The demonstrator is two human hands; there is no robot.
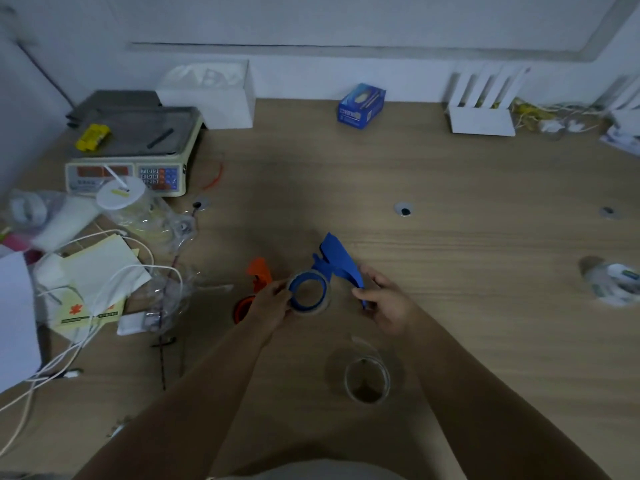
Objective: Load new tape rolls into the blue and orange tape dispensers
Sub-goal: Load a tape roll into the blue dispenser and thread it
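Observation:
The blue tape dispenser [337,263] is held above the wooden table [450,278] near the middle. My right hand [384,303] grips its handle end. A clear tape roll [308,294] sits around the dispenser's blue hub, and my left hand [273,303] pinches that roll on its left side. The orange tape dispenser [258,273] lies on the table just behind my left hand, partly hidden by it. A second clear tape roll [367,379] rests on the table in front of my right forearm.
A weighing scale [131,157] stands at the back left, with plastic bags, papers and white cables [86,271] in front of it. A blue box [360,105] and a white rack [481,109] sit along the wall. Another tape roll [613,282] lies far right.

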